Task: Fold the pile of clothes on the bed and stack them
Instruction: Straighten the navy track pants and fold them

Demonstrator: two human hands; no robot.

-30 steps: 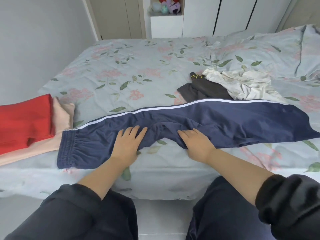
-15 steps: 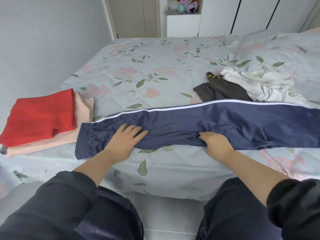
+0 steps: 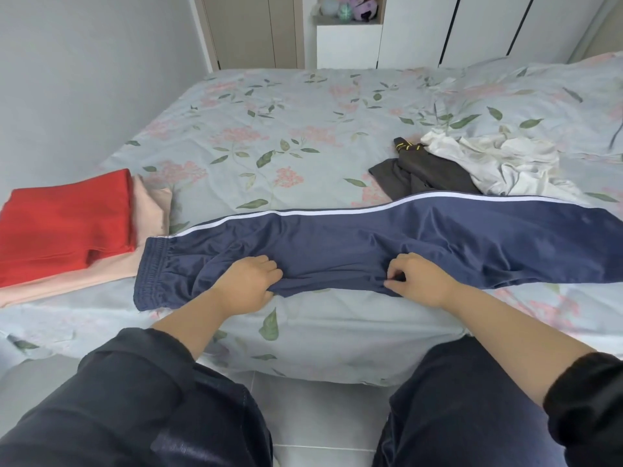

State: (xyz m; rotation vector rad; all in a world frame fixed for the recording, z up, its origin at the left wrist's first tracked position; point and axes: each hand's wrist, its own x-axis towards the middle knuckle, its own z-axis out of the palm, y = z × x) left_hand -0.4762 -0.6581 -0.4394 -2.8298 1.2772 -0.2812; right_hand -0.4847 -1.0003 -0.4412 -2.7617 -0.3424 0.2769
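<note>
Held both bare forearms stretched forward. Kept left hand point(image 3: 247, 283) and right hand point(image 3: 419, 279) knuckles-up, apart, fingers curled, each pinching the near edge of the navy trousers point(image 3: 472, 244).

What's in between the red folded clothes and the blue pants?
A strip of the peach folded garment, which sticks out from under the red garment toward the blue pants. The head view shows it.
</note>
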